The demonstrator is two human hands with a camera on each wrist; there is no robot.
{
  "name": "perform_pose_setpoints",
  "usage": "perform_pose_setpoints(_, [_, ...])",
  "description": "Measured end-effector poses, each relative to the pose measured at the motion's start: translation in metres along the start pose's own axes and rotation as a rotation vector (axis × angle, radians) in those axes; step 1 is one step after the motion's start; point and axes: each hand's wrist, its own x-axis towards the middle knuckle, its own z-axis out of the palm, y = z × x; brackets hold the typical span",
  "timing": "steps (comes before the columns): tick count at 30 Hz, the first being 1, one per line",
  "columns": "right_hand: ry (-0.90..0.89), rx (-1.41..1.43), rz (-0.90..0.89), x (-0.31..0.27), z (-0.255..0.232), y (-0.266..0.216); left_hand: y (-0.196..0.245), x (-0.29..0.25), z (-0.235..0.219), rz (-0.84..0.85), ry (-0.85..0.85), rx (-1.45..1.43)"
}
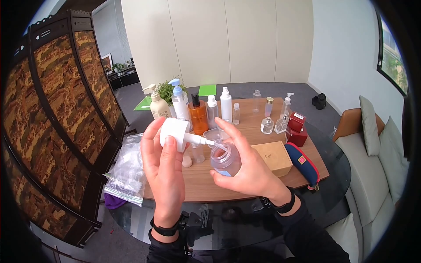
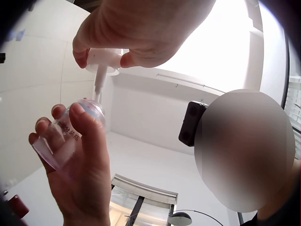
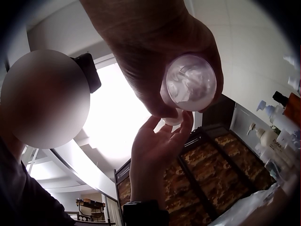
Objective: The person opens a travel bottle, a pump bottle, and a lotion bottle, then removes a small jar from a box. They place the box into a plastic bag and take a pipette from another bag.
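I am working above the near half of the wooden table (image 1: 197, 187), between its left and right edges; a slip is risking a spill or a knock there, because the cardboard box (image 1: 274, 160) is lying towards the near right corner, and the amber bottle (image 1: 198, 119) and its neighbours are standing farther back, towards the far edge. My right hand (image 1: 252, 172) is gripping the clear bottle (image 1: 226, 163) in the air, fingers and thumb curling round its side; too hard a squeeze could be flexing the wall if it is soft, while too light a hold could be letting it turn; whether liquid is sitting inside, I cannot tell. My left hand (image 1: 166, 177) is pinching the white pump top (image 1: 175, 133) by its wide collar; since the bottle is tilting and the pump is lying almost sideways, the two are meeting at an angle; the thin tube (image 1: 220, 147) is reaching the open mouth, and it could be catching on the rim, bending or springing out if either wrist is rolling; its depth inside is staying unclear to me.
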Motion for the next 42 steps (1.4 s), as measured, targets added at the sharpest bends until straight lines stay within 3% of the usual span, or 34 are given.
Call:
perform_pose_setpoints(11, [0.006, -0.038, -0.022, 0.0, -0.001, -0.006, -0.001, -0.002, 0.001, 0.0, -0.011, -0.018])
perform_pose_setpoints(22, [0.002, -0.002, -0.035, 0.0, 0.0, 0.005, -0.009, -0.008, 0.006, 0.05, -0.355, 0.027])
perform_pose_setpoints(24, [0.049, -0.016, -0.106, 0.001, 0.002, 0.012, -0.01, -0.009, 0.007, 0.036, -0.377, 0.036])
perform_pose_setpoints(28, [0.046, -0.027, -0.078, 0.0, 0.0, 0.011, -0.012, -0.008, 0.006, 0.057, -0.441, 0.06])
perform_pose_setpoints(34, [0.034, -0.039, -0.046, -0.001, -0.001, 0.01, -0.011, -0.008, 0.006, 0.064, -0.425, 0.152])
perform_pose_setpoints(37, [0.028, -0.08, -0.041, -0.001, -0.001, 0.01, -0.007, -0.007, 0.004, 0.13, -0.387, 0.429])
perform_pose_setpoints(42, [0.021, -0.144, -0.052, -0.002, 0.001, 0.01, -0.008, -0.004, 0.001, 0.117, -0.358, 0.464])
